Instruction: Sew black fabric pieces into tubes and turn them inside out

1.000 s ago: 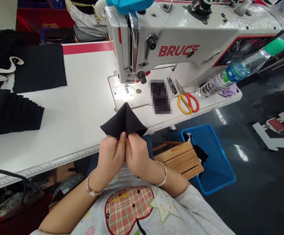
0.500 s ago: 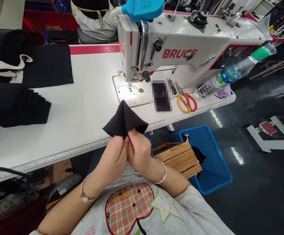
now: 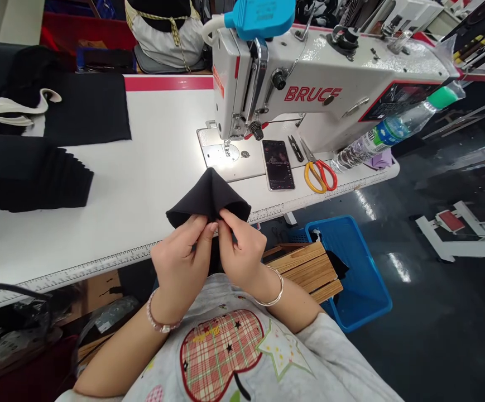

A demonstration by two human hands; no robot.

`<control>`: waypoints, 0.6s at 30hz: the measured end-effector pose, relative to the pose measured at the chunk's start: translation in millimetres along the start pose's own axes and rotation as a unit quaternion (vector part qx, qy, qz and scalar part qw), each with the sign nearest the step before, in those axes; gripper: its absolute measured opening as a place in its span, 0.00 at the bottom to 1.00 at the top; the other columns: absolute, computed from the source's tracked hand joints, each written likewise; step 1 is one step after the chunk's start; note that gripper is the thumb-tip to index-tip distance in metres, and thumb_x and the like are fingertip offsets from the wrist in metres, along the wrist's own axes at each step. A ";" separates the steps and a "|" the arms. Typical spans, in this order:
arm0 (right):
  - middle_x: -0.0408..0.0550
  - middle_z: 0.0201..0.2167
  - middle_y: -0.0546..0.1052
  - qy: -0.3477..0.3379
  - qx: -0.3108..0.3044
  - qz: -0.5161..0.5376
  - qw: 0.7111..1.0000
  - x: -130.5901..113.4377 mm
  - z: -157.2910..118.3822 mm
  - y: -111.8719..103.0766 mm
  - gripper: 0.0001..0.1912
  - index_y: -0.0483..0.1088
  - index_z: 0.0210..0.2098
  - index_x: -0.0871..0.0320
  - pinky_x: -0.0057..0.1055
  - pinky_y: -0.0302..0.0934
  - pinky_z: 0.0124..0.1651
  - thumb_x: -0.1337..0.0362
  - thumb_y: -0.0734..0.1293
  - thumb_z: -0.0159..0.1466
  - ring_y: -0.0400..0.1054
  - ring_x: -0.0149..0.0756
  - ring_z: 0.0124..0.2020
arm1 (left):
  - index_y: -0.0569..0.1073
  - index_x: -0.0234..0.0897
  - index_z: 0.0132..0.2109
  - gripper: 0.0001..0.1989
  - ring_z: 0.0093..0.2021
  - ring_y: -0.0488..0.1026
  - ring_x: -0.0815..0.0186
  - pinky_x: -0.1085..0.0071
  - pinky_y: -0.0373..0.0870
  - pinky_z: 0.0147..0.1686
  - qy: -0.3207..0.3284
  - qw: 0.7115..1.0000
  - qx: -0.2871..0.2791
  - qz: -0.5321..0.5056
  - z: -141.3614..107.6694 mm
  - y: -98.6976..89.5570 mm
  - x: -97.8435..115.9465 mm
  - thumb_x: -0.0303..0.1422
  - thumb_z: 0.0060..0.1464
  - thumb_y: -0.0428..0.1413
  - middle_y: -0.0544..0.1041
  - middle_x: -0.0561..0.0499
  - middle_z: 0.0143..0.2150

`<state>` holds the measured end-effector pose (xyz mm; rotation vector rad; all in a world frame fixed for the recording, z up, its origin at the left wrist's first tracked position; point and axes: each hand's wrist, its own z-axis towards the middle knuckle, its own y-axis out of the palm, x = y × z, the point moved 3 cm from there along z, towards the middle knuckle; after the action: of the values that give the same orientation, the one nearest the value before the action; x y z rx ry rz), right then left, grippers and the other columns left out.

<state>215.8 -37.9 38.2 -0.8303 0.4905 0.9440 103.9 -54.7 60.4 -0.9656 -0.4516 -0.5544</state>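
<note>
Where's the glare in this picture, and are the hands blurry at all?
In the head view, glare whitens the needle plate and streaks the floor; in the same view, the left hand and right hand look fairly sharp, while the black cloth they pinch shows little surface detail.

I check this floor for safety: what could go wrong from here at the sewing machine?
The scissors lie with their handles near the front edge of the table; a bump might drop them. The plastic bottle beside the sewing machine might get knocked over. The black cloth, pinched by the left hand and right hand, could slip and lose its fold.
</note>
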 end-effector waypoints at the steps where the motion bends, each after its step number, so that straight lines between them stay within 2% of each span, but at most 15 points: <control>1: 0.46 0.37 0.82 -0.003 0.010 -0.002 1.000 -0.5 0.2 -0.1 0.13 0.74 0.48 0.55 0.26 0.71 0.39 0.69 0.61 0.68 0.78 0.33 0.35 | 0.68 0.36 0.26 0.13 0.20 0.55 0.74 0.74 0.51 0.22 -0.003 1.000 0.001 -0.003 1.1 0.2 -1.0 0.28 0.60 0.54 0.61 0.58 0.20; 4: 0.45 0.36 0.83 -0.006 0.020 -0.013 1.000 -0.9 -0.2 0.9 0.13 0.75 0.47 0.55 0.26 0.72 0.39 0.69 0.62 0.68 0.78 0.33 0.33 | 0.73 0.36 0.29 0.08 0.21 0.60 0.74 0.76 0.57 0.23 -0.006 1.000 0.024 -0.014 2.8 0.4 -3.8 0.29 0.58 0.57 0.67 0.57 0.21; 8: 0.46 0.34 0.83 -0.009 0.040 -0.041 0.998 0.2 -1.0 3.1 0.11 0.76 0.45 0.57 0.25 0.72 0.36 0.67 0.62 0.68 0.78 0.32 0.32 | 0.78 0.37 0.36 0.01 0.29 0.74 0.71 0.76 0.68 0.29 0.011 0.996 0.085 -0.030 0.4 1.8 -8.7 0.28 0.54 0.61 0.80 0.53 0.31; 10: 0.46 0.34 0.83 -0.011 0.053 -0.043 0.998 1.0 -0.5 4.0 0.10 0.76 0.44 0.58 0.24 0.72 0.35 0.67 0.63 0.68 0.78 0.31 0.31 | 0.79 0.37 0.39 0.05 0.33 0.78 0.68 0.75 0.72 0.34 0.036 0.994 0.096 -0.026 -2.5 4.4 -10.2 0.26 0.53 0.61 0.82 0.51 0.37; 14: 0.45 0.34 0.83 0.003 0.066 -0.016 0.998 4.0 1.9 4.3 0.10 0.76 0.45 0.58 0.23 0.72 0.35 0.69 0.65 0.66 0.78 0.30 0.30 | 0.77 0.38 0.50 0.16 0.40 0.80 0.65 0.73 0.75 0.41 0.068 0.995 0.076 -0.011 -7.9 11.1 -10.4 0.22 0.54 0.58 0.82 0.48 0.45; 18: 0.46 0.37 0.83 0.025 0.054 0.017 0.998 7.8 1.7 5.5 0.12 0.76 0.46 0.57 0.24 0.74 0.36 0.71 0.66 0.64 0.78 0.31 0.32 | 0.77 0.38 0.51 0.17 0.40 0.80 0.65 0.74 0.74 0.42 0.050 0.995 0.083 -0.003 -7.8 12.5 -10.1 0.22 0.56 0.55 0.82 0.49 0.45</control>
<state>215.2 -30.9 31.6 -0.7517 0.5956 0.9227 104.8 -53.5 42.6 -0.7744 -0.4040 -0.5592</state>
